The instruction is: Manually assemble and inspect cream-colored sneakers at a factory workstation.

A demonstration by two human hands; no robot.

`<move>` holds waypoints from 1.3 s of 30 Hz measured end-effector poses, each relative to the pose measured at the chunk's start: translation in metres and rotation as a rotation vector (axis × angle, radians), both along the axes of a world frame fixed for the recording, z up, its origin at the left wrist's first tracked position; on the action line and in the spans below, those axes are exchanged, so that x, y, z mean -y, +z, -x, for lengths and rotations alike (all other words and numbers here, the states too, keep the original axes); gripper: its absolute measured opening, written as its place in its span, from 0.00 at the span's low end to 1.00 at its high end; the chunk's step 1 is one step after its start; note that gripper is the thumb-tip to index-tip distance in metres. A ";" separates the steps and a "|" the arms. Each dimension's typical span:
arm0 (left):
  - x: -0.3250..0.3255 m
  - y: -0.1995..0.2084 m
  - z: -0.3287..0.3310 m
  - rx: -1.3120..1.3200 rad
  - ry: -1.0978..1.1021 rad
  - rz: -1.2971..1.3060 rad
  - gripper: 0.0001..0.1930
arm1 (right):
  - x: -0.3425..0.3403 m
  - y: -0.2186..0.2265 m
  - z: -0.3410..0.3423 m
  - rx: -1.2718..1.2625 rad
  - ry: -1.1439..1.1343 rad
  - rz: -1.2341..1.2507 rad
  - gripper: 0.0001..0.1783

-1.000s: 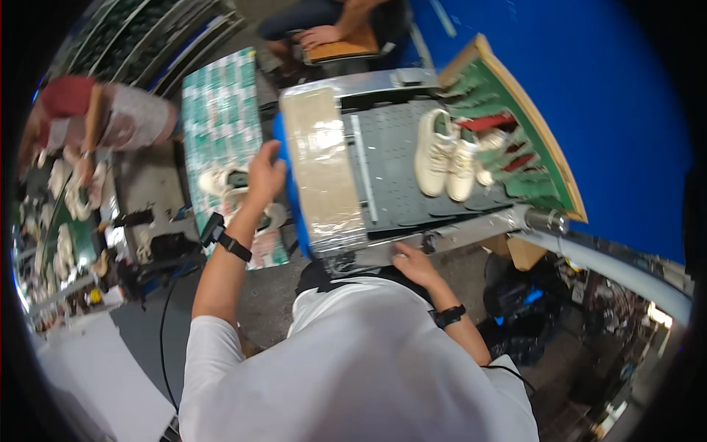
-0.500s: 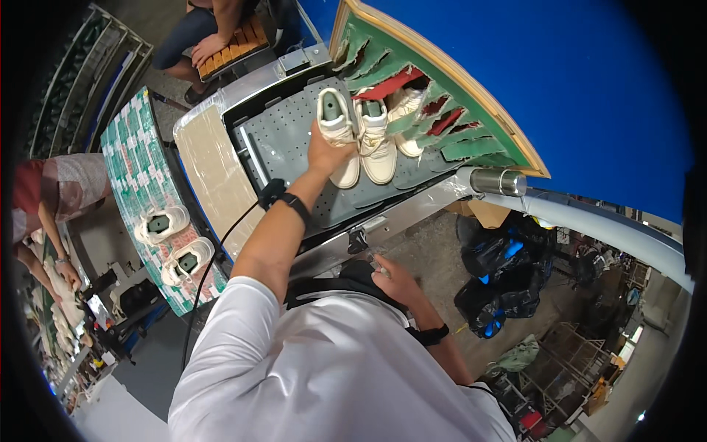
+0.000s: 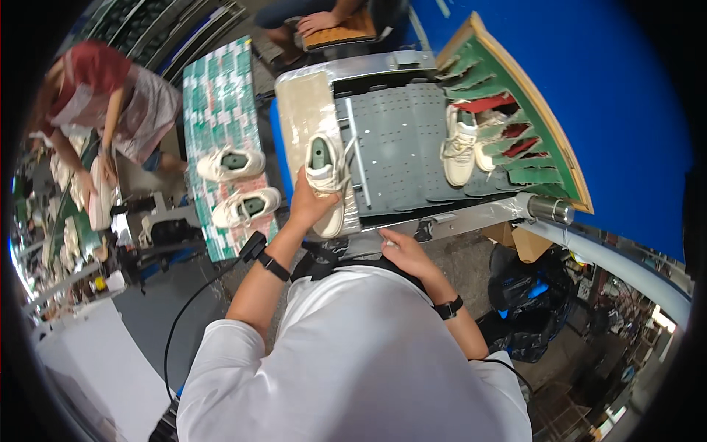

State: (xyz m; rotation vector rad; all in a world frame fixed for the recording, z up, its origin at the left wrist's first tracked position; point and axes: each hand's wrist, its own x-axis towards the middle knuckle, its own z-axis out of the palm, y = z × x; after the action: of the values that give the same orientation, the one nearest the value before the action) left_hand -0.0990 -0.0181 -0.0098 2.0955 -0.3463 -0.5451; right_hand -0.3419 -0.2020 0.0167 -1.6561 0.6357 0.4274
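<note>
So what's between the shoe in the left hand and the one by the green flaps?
Right from the held shoe, the head view shows the edge of the beige panel, a thin white bar, then grey perforated plates, up to the other shoe.

Single fisheye on wearer's head, left side, facing down over white short-sleeved shirt; held cream lace-up shoe near, grey floor farther below.

Cream sneakers and a perforated conveyor mark this as a shoe workshop.
</note>
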 end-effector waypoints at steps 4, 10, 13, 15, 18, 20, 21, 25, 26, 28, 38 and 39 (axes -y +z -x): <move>-0.033 -0.009 -0.003 0.081 -0.019 -0.086 0.44 | -0.023 0.008 -0.030 0.083 0.082 0.078 0.33; -0.034 0.015 -0.015 0.032 0.129 -0.127 0.20 | -0.047 0.021 -0.061 0.248 0.052 0.174 0.34; -0.043 -0.024 -0.023 -0.237 0.170 0.190 0.16 | -0.058 0.051 -0.086 0.328 0.188 0.317 0.35; -0.050 -0.015 -0.031 -0.470 0.212 0.334 0.10 | -0.069 0.067 -0.104 0.371 0.230 0.397 0.37; -0.073 0.026 -0.055 -0.948 0.221 0.756 0.08 | -0.074 0.058 -0.131 0.514 0.364 0.628 0.41; -0.083 0.040 -0.081 -0.757 0.241 0.715 0.13 | -0.077 0.046 -0.142 0.644 0.498 0.846 0.47; -0.085 0.042 -0.095 -0.587 0.295 0.579 0.18 | -0.080 0.039 -0.142 0.649 0.502 0.847 0.47; -0.051 0.028 -0.100 0.505 0.107 0.082 0.33 | -0.085 0.023 -0.151 0.634 0.634 1.107 0.49; -0.038 0.031 -0.093 0.572 -0.079 -0.022 0.37 | -0.086 0.020 -0.148 0.643 0.635 1.158 0.50; -0.029 0.030 -0.092 0.638 -0.269 -0.125 0.41 | -0.094 0.023 -0.156 0.625 0.627 1.160 0.48; -0.024 0.010 -0.097 0.172 -0.361 -0.103 0.28 | -0.078 0.061 -0.146 0.119 0.154 -0.643 0.37; -0.025 0.010 -0.099 0.212 -0.352 -0.101 0.27 | -0.075 0.067 -0.135 0.074 0.401 -0.762 0.36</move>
State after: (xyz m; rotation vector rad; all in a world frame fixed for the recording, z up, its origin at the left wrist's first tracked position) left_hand -0.0003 0.0071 0.0002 2.2084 -0.8363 -0.5526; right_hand -0.2068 -0.1265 0.0834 -1.0449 0.0442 0.7806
